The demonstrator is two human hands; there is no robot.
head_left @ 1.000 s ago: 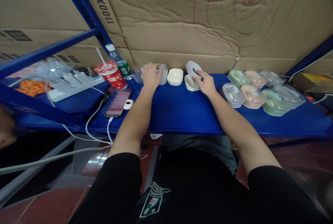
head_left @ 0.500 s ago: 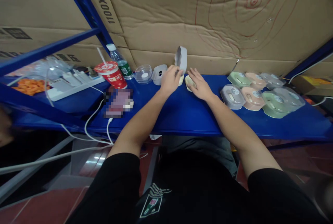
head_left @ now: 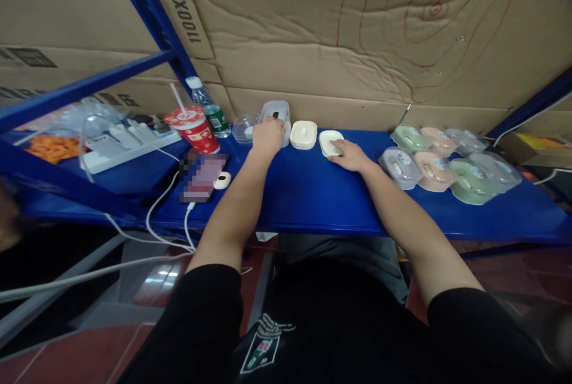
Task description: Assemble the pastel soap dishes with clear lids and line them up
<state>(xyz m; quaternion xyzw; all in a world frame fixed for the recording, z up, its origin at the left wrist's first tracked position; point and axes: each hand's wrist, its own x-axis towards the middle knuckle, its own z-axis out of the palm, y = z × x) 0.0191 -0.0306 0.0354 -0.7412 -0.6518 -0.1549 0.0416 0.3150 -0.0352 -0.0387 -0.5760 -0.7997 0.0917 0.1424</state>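
My left hand (head_left: 268, 136) is at the grey plastic container part (head_left: 280, 108), fingers bent over its near side; the fingertips are partly hidden. This grey part is at the spot of another grey piece, and I cannot tell how the two fit together. Just to the right stands a cream square container (head_left: 304, 134) with a raised knob in its middle, untouched. My right hand (head_left: 348, 155) lies with outstretched fingers on a second cream container piece (head_left: 329, 141). A clear plastic lid (head_left: 245, 129) sits left of my left hand.
Several lidded containers (head_left: 435, 171) in green, peach and grey stand at the right of the blue shelf (head_left: 313, 199). At the left are a water bottle (head_left: 215, 118), a red cup with straw (head_left: 196, 133), a phone (head_left: 201, 178), a white earbud case (head_left: 222, 180) and a power strip (head_left: 129, 149).
My left hand has moved left and lowered the grey part, which was held upright, onto the other grey piece. My right hand has shifted slightly right and down, uncovering more of the cream piece.
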